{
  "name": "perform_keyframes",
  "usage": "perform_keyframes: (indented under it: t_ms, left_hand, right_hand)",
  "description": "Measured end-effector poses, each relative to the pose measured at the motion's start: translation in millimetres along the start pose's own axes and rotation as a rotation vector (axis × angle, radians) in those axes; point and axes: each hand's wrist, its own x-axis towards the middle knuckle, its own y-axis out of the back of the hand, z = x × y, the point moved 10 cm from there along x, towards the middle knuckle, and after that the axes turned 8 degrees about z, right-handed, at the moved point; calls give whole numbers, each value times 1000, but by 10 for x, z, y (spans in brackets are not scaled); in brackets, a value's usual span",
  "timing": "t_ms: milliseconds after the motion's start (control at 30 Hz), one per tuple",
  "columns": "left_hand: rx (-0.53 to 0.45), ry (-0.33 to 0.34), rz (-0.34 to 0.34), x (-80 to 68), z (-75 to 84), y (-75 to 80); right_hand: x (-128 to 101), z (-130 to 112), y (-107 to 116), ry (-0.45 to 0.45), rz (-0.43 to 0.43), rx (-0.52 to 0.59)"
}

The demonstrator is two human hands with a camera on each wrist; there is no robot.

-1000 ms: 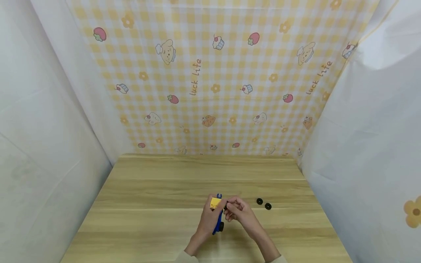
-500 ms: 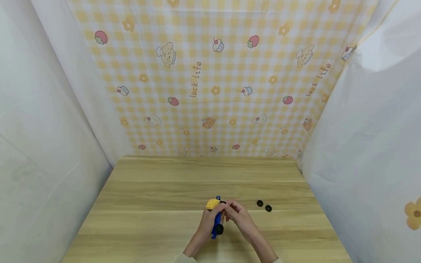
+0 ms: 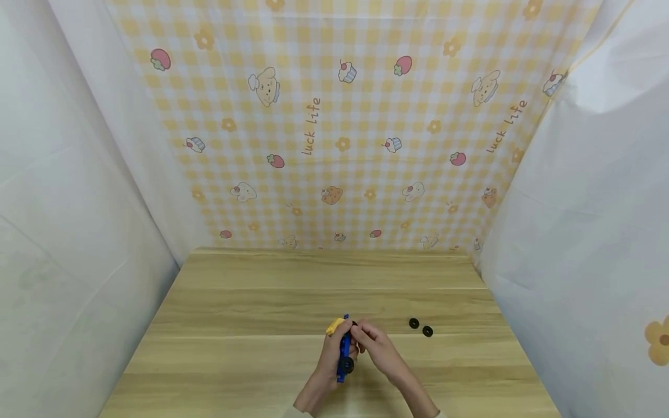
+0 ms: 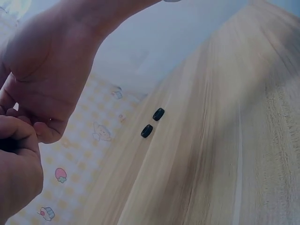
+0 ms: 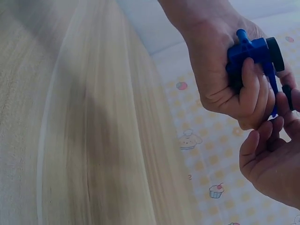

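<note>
My left hand (image 3: 327, 357) grips a toy car with a blue chassis (image 3: 345, 346) and a yellow body part (image 3: 334, 327), tilted on its side just over the table. One black wheel (image 3: 347, 364) sits at the car's near end, facing up. At the far end, my right hand (image 3: 385, 353) pinches another black wheel (image 5: 287, 96) against the car's side. In the right wrist view, the left fingers (image 5: 253, 89) wrap round the blue chassis (image 5: 247, 52) below the mounted wheel (image 5: 275, 54). The yellow part is hidden there.
Two loose black wheels, a left one (image 3: 414, 323) and a right one (image 3: 427, 331), lie flat on the wooden table (image 3: 235, 307) right of the hands. A checked cloth (image 3: 360, 174) hangs behind the table, with white sheets (image 3: 585, 232) at both sides.
The car has been turned in my left hand, so its wheel side faces up more and less yellow shows. My right fingers have stayed at the far wheel; the loose wheels have not moved.
</note>
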Motion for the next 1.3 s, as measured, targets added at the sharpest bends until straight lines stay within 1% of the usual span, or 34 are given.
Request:
perform_keyframes:
  t_ms: [67,167,267,400,467,500,567,633,700,733,800,900,1000,1100,1167,1300]
  left_hand:
    - [25,-16,25,5,3,23]
    - [92,-40,56,20,-4,62]
    - [148,-44,53,33,-31,67]
    - [123,-16,21,34,-68,39]
    - [113,-19,14,20,-57,25]
    - [121,-28,20,4,-35,13]
    - [151,-40,64,2,-28,33]
    - [189,-55,118,6,-33,60]
    - [217,-42,185,14,-71,106]
    - [221,-32,208,25,-101,129]
    - [227,-26,221,21,-116,126]
    - [239,-24,222,5,-98,100]
    - [228,-24,206,-5,-67,58]
    - [200,-35,173,19,-39,9]
    - [176,-40,154,33,-41,6]
    - [175,-30,156,52,-114,60]
  right_hand:
    - [-3,-17,-6,9,1,-10]
    - [-8,-20,-6,13,14,-16]
    - [-19,-37,-10,45,24,-17]
    - [-34,-56,-33,85,29,-20]
    - [-39,-47,-38,60,45,-11]
    - [-52,-73,-34,51,64,-11]
    - [-61,-65,-3,14,125,-9]
    - [-70,-41,43,-16,215,-17]
    - [-81,-15,90,-26,311,-37]
    - [-73,15,108,-20,354,-51]
    - [-68,17,127,13,420,-77]
    - [-49,-33,131,98,469,-115]
    - [-37,-61,128,152,484,-126]
    - [-19,-58,123,154,476,-131]
    - [0,-31,89,135,442,-125]
    - [7,84,29,34,382,-68]
